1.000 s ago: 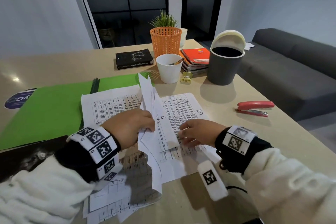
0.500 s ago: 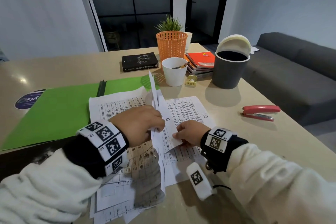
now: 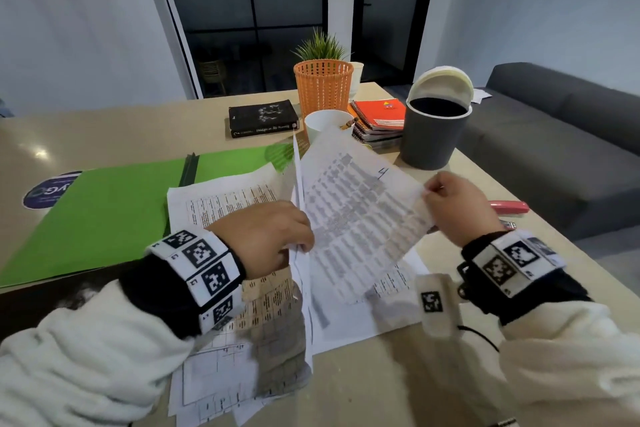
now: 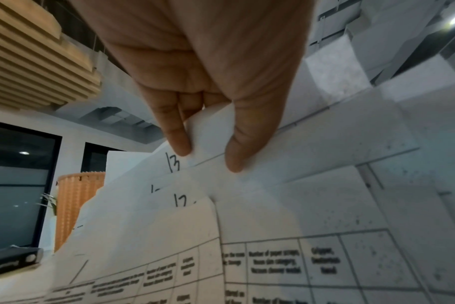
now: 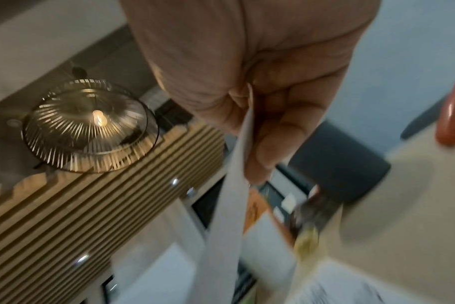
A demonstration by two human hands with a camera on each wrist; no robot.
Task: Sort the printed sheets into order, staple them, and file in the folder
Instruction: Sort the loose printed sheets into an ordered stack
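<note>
Sheet 4 (image 3: 356,218) lifted, tilted, seemingly lengthwise toward bin (image 3: 434,135)

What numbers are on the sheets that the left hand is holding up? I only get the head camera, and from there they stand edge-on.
Observer: In the left wrist view the left hand pinches the fanned sheets between thumb and fingers. One corner reads 13 in handwriting, and a sheet further down reads 17. A number between them is mostly covered.
Operator: And the right hand, does it really grip the sheet marked 4, or just touch it?
Observer: It grips it. In the right wrist view the edge of the sheet marked 4 runs up into the right hand, pinched between the thumb on one side and a curled finger on the other.
</note>
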